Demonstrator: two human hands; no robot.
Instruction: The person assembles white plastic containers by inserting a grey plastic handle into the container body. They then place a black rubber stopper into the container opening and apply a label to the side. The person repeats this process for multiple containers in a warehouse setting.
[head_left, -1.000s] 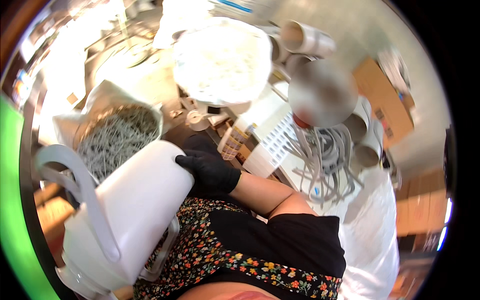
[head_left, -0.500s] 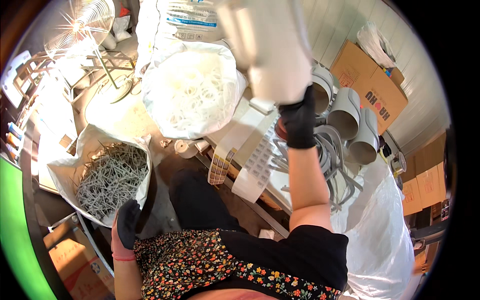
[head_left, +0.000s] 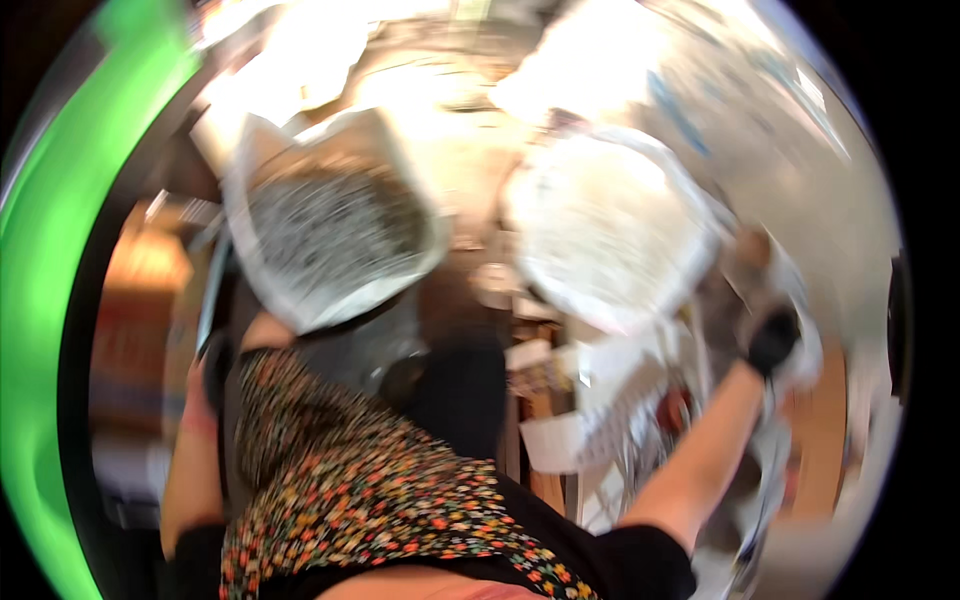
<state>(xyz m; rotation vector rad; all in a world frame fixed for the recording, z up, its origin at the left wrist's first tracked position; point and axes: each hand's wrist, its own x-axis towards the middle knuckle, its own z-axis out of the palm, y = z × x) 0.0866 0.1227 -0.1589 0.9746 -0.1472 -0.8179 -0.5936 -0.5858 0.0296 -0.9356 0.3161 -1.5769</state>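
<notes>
Motion smears the whole picture. My right hand [head_left: 772,340], in a black glove, reaches out at the right beside blurred pale grey cylindrical containers [head_left: 797,290]. Its fingers are too smeared to show whether it grips one. Down at my left side hangs my left hand [head_left: 212,372], also dark-gloved, close to a white sack [head_left: 436,235] full of thin grey stick-like pieces [head_left: 335,225]. Its fingers are blurred, and I can make out nothing in them.
Ahead to the right stands a white bag [head_left: 690,180] of pale loop-like pieces [head_left: 605,215]. Below it, a white tabletop [head_left: 600,505] carries sheets of labels [head_left: 550,443] and a small reddish-brown round thing [head_left: 674,410]. Cardboard boxes [head_left: 140,340] sit at far left, beside a green surface [head_left: 30,350].
My view has swung left, so the bags appear further right. My right hand, which held up a large pale container, has moved outward to the right and lower. The left hand stays by my side.
</notes>
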